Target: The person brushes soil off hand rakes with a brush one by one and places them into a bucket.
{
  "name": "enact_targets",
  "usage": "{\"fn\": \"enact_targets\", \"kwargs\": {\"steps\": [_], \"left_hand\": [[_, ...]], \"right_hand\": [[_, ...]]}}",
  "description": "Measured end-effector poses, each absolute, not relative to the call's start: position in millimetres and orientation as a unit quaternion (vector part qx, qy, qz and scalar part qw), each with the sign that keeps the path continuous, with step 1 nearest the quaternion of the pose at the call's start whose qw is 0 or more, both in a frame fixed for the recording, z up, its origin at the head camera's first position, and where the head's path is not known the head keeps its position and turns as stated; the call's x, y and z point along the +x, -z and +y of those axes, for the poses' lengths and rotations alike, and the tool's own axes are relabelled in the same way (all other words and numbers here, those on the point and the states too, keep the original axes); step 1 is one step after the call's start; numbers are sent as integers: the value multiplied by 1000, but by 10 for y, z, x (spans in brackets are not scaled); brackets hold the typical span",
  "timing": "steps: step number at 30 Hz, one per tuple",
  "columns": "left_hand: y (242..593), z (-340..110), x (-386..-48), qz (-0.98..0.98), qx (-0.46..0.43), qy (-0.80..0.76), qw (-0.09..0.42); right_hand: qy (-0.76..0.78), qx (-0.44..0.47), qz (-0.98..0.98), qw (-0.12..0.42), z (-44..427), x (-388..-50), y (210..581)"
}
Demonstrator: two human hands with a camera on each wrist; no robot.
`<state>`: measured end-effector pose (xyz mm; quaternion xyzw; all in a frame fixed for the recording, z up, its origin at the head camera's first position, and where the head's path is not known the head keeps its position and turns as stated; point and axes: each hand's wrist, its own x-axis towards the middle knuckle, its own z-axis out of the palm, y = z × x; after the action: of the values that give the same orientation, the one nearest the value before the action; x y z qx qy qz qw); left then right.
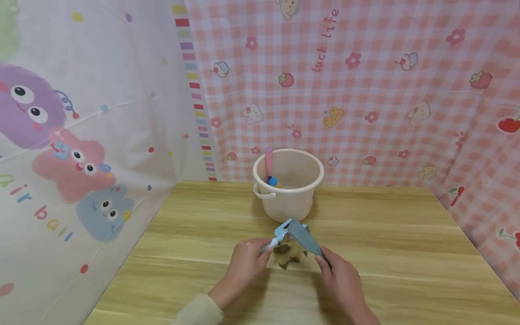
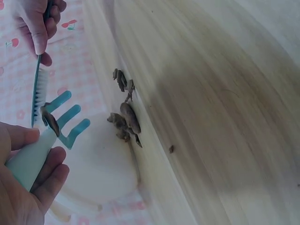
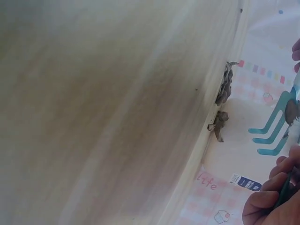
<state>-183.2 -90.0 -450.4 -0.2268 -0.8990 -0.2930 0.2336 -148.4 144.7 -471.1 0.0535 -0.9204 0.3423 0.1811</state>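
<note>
My left hand (image 1: 245, 262) grips the pale handle of a small blue three-pronged hand rake (image 2: 70, 114). A dark brown dried leaf piece (image 2: 49, 121) sits on the rake's head. In my right hand (image 1: 341, 275) is a grey-green brush (image 1: 302, 238), its white bristles (image 2: 42, 89) turned toward the rake head. In the right wrist view the bristles meet that leaf piece. Both tools are held above the table, just in front of a bucket. Several crumpled brown leaf bits (image 1: 282, 248) lie on the wood below them.
The cream bucket (image 1: 288, 203) stands at the back middle, handle hanging at its left. Inside it are a pink-handled tool (image 1: 269, 162) and a blue knob-like part (image 1: 273, 182). Patterned cloths (image 1: 365, 90) hang behind and beside the wooden table (image 1: 406, 234).
</note>
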Motion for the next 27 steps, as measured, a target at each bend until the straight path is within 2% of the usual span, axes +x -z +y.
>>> {"fn": "enact_targets", "kwargs": {"steps": [13,17,22,27], "left_hand": [[4515,-872,-1804,-898,-227,310,216],[4541,-875,-1808,-903,-239,275,227],[4548,-889,-1830,-906,-230,263,241],[4508,-890,-1848,-902,-185,340,192]], "right_hand": [[-348,14,-923,161,1596,-1578,4771],[-348,5,-926,150,1602,-1569,4750],[-361,42,-915,176,1526,-1512,4724],[-365,73,-910,185,1456,-1475,4752]]}}
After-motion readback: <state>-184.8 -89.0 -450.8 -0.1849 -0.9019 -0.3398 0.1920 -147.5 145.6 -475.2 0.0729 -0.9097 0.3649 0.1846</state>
